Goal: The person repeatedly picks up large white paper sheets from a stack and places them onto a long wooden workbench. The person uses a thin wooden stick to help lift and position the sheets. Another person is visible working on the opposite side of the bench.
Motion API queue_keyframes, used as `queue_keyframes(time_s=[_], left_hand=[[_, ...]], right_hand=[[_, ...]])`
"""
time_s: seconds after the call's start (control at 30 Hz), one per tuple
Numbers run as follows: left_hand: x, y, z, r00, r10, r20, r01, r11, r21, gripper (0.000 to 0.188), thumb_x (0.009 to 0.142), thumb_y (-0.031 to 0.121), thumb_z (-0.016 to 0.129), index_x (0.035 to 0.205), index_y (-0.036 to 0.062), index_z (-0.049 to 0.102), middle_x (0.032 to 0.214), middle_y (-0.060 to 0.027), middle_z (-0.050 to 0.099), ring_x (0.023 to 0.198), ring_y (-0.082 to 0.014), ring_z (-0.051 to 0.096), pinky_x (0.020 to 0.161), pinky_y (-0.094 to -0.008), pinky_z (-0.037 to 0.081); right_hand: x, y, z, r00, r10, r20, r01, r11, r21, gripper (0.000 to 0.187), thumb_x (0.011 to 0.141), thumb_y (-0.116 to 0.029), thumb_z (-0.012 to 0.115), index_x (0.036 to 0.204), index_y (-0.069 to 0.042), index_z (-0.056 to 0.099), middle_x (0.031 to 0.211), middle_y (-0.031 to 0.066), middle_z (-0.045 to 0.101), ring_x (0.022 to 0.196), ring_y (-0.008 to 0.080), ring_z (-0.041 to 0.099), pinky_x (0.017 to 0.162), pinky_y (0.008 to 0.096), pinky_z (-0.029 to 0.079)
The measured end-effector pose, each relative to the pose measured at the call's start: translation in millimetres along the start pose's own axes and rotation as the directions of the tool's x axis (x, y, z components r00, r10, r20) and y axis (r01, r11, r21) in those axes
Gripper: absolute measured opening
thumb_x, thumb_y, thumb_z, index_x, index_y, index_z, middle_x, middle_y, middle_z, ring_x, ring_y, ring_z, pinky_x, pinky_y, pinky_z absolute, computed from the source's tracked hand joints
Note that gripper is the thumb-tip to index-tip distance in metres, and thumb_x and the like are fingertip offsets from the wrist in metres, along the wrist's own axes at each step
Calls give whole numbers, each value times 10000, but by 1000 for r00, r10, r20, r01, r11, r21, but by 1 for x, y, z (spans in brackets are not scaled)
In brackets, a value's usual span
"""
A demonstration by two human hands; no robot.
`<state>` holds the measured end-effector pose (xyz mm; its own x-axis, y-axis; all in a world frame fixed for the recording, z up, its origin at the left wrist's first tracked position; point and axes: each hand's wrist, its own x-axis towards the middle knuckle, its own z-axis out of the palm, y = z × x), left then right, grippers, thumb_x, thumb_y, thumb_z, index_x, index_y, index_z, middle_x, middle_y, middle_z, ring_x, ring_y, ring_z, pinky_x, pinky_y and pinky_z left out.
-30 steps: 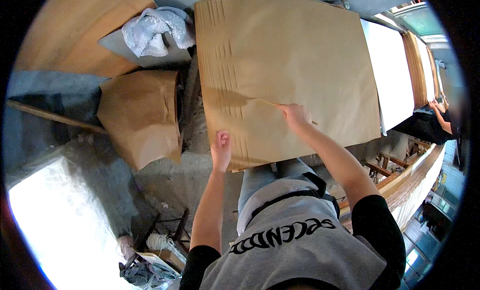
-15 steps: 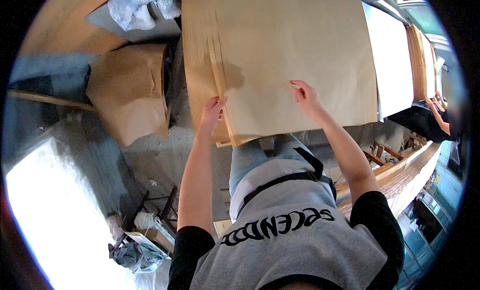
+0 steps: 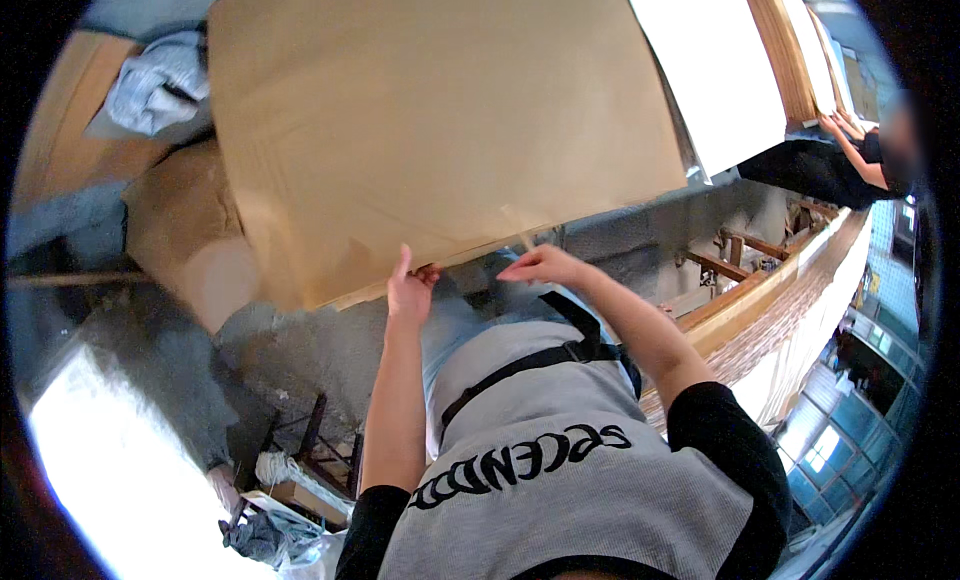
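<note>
A large brown paper sheet (image 3: 440, 110) lies flat before me, its near edge running slantwise above my lap. My left hand (image 3: 408, 292) is at that edge, left of centre, with the thumb raised apart from the curled fingers; whether the fingers touch the paper is hard to tell. To its right, just off the same edge, my right hand (image 3: 545, 267) has its thumb and fingertips pressed together. A faint pale strip (image 3: 525, 238) shows beside those fingertips, blurred. What the pinch holds, if anything, cannot be made out.
White sheets (image 3: 715, 70) lie to the right, with a tall brown stack (image 3: 785, 55) beyond, where another person's hands (image 3: 840, 125) work. Brown paper (image 3: 185, 225) hangs at left near a bunched pale cloth (image 3: 160, 80). A long timber-edged stack (image 3: 770, 300) stands at my right.
My view has turned, shifting the brown sheet leftward. My left hand has left the narrow folded strip at the sheet's left side. My right hand has come down from over the paper to its near edge.
</note>
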<state>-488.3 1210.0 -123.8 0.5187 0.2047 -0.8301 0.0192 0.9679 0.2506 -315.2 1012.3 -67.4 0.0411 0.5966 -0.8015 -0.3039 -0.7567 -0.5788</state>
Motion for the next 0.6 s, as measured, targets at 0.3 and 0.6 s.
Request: queue_keyframes(time_s=[0.3,0.6], left_hand=[[9,0,25,951,145,-274,-127,989,80,178,832,256,550,895,95,508,649,-18,491,438,-125,401,388,-235,300],[-17,-12,-14,715,646,-268,-306,634,710,286,827,333,540,912,62,503,616,-47,520,354,-117,422,288,-241,303]], right_hand=[[-13,62,-71,974,-135,-181,225,656,720,277,867,-332,478,752,-82,509,518,-52,277,438,60,244,422,218,201],[-11,96,-100,792,-158,-590,176,984,-27,245,858,-252,487,741,-41,531,539,38,531,429,124,489,382,247,366]])
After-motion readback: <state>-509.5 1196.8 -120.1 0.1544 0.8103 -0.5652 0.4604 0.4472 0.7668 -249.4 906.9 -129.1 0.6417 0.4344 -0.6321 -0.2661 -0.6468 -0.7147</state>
